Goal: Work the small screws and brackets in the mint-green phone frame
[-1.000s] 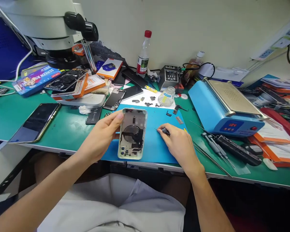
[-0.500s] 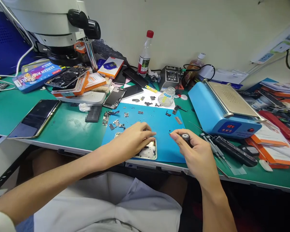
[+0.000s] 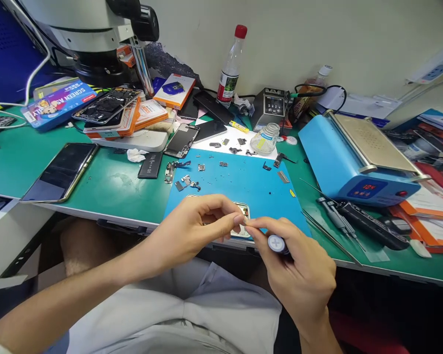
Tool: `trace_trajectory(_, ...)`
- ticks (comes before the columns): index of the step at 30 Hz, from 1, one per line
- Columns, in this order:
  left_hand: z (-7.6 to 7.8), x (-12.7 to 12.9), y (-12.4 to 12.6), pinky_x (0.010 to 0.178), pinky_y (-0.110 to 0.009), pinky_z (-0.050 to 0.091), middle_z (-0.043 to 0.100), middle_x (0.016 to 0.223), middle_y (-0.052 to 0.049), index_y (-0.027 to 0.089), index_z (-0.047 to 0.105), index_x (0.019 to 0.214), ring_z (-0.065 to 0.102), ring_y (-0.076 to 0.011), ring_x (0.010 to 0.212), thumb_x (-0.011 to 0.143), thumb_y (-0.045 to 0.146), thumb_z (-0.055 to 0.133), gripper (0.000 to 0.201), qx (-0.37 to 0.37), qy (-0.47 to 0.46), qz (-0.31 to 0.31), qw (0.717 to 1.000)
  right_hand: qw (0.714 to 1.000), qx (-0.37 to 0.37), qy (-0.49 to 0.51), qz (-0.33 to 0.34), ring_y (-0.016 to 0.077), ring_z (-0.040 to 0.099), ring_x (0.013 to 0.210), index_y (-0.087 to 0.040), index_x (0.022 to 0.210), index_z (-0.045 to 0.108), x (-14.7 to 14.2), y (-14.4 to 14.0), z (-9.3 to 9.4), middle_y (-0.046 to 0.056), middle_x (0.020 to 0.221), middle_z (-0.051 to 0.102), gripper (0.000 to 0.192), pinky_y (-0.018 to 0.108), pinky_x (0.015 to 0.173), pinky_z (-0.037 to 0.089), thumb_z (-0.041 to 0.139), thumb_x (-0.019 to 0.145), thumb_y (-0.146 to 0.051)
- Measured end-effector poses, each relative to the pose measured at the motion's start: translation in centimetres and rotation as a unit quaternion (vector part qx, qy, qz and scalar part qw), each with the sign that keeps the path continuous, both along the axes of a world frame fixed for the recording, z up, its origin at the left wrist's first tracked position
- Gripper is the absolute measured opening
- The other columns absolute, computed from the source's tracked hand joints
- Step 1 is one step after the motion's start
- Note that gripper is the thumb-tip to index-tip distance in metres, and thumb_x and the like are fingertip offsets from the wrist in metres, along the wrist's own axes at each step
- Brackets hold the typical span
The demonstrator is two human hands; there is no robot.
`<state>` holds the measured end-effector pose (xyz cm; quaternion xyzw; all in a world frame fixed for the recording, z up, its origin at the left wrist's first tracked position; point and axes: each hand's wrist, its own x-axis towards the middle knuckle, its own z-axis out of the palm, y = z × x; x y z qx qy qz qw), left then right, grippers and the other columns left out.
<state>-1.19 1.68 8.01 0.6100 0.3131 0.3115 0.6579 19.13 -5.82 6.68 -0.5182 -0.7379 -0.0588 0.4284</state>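
Note:
My left hand [image 3: 203, 219] is closed in a pinch, thumb against fingers, over a phone housing [image 3: 240, 232]. Whatever lies between those fingertips is too small to make out. Against them, nearly touching, my right hand [image 3: 299, 263] pinches with thumb and forefinger, and any small piece there cannot be made out. A screwdriver [image 3: 276, 243] with a cross on its round cap sits in the curl of my right hand. Under my left hand most of the pale-rimmed housing is hidden. It lies at the front edge of a blue mat [image 3: 239, 184].
Small phone parts [image 3: 187, 183] are spread on the mat, with a battery [image 3: 150, 165] to its left. Right stand a blue heating plate [image 3: 354, 167], screwdrivers [image 3: 341, 221] and tweezers [image 3: 332, 238]. Behind are a glass jar [image 3: 265, 139] and a bottle [image 3: 230, 73]. A microscope [image 3: 96, 44] overhangs the left.
My hands have come together: the right moved left and the left turned, lifting fingertips toward it. The view has shifted slightly, and a small yellow piece at the mat's right side has come into sight.

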Motion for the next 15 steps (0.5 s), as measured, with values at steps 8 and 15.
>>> trace_trajectory(8,-0.7,0.4,-0.4,0.075,-0.03,0.065,0.079,0.091,-0.004,0.019,0.073,0.098,0.077,-0.0172,0.08,0.112,0.052,0.064,0.037,0.037,0.005,-0.003,0.999,0.999,0.031,0.017,0.008,0.0101,0.063,0.058,-0.029,0.12,0.073,-0.9,-0.3,-0.7,-0.002,0.088,0.083,0.03,0.027,0.054,0.048,0.083,0.101,-0.009)
trace_trajectory(15,-1.7,-1.0,-0.8,0.076,-0.029,0.048,0.073,0.093,-0.001,0.022,0.071,0.097,0.064,-0.0155,0.083,0.105,0.023,0.067,0.01,0.225,0.124,-0.003,0.966,0.984,-0.103,0.095,0.108,0.0094,0.073,0.079,-0.027,0.119,0.079,0.3,0.0,-0.2,-0.003,0.096,0.079,0.023,0.02,0.069,0.06,0.077,0.104,-0.011)
